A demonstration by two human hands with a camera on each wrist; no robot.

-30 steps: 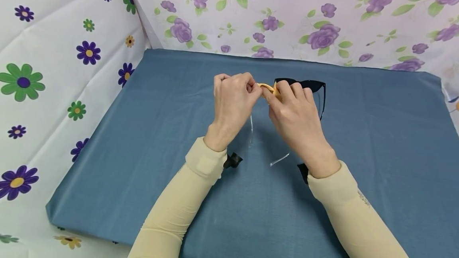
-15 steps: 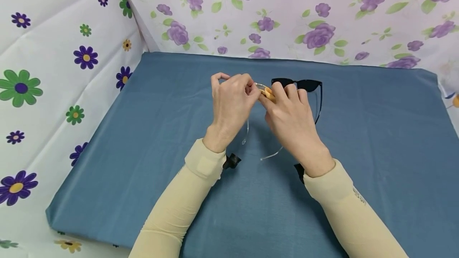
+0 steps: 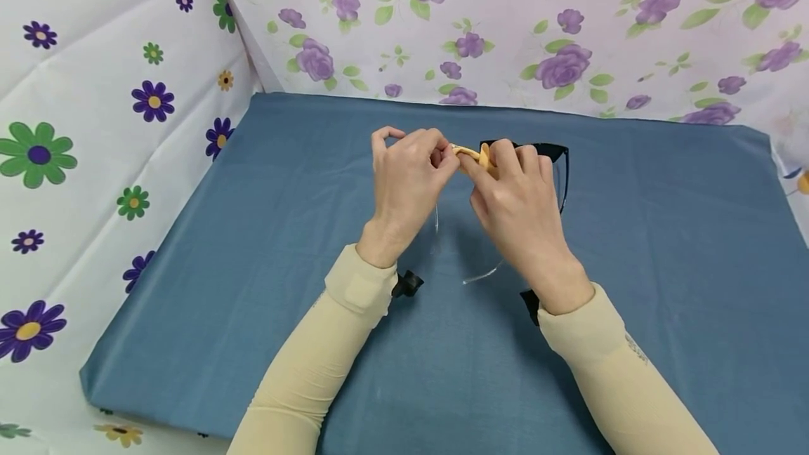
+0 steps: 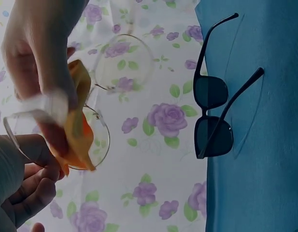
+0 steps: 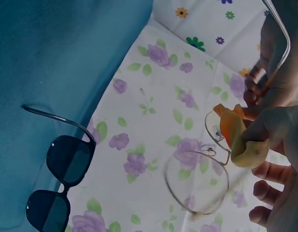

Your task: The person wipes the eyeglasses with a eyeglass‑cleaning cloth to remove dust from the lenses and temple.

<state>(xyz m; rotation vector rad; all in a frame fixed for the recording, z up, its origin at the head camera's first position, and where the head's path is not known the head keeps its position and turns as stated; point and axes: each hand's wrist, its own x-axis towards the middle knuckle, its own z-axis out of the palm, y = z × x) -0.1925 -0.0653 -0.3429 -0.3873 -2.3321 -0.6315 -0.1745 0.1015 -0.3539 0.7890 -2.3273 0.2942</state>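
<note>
My left hand pinches a pair of thin-rimmed eyeglasses with clear lenses near one end of the frame. A yellow-orange cloth is folded over the lens nearest that hand. Through the cloth, my right hand grips this lens between thumb and fingers. The other round lens sticks out uncovered in both wrist views. Below the hands in the head view, a clear temple arm hangs down. Both hands are raised in front of me, fingertips close together.
Black sunglasses lie unfolded on the blue tablecloth beyond my right hand, which partly hides them in the head view. Flower-printed white sheets stand behind the table and at its left. Dark devices sit under both wrists.
My right hand and the cloth shift slightly left, then back right, along the lens. The glasses' temple arms swing a little. My left hand keeps its hold almost in place.
</note>
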